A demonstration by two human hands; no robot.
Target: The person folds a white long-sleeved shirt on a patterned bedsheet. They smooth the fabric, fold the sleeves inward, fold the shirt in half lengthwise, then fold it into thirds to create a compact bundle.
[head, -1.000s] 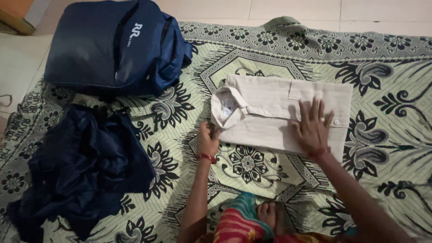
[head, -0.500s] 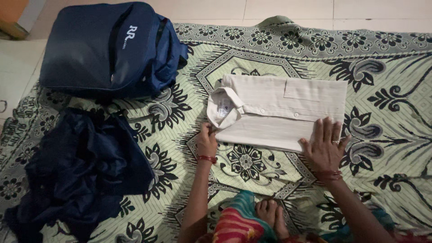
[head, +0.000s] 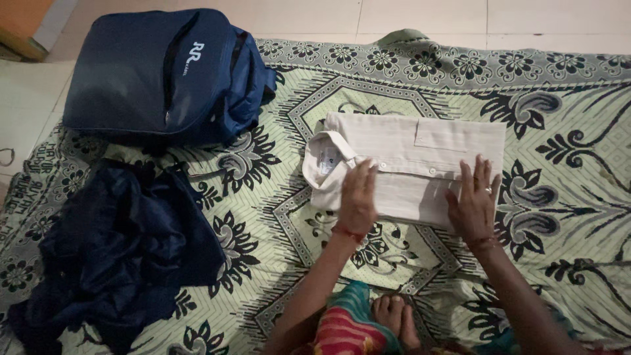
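A folded cream shirt [head: 420, 148] with a collar and chest pocket lies on the patterned green bedsheet [head: 565, 197]. My left hand [head: 358, 197] rests flat on the shirt's near edge, just right of the collar. My right hand [head: 474, 200] lies flat on the shirt's lower right corner, fingers spread, a ring on one finger. Neither hand grips the cloth; both press on it.
A dark blue backpack [head: 158, 72] sits at the sheet's far left corner. A crumpled dark blue garment [head: 112, 250] lies in front of it. My foot [head: 391, 319] and colourful clothing [head: 345, 325] show at the bottom. Pale floor tiles [head: 427, 16] border the sheet.
My left hand left the shirt's collar corner and moved right onto the shirt's near edge. My right hand shifted slightly up onto the shirt's lower right corner.
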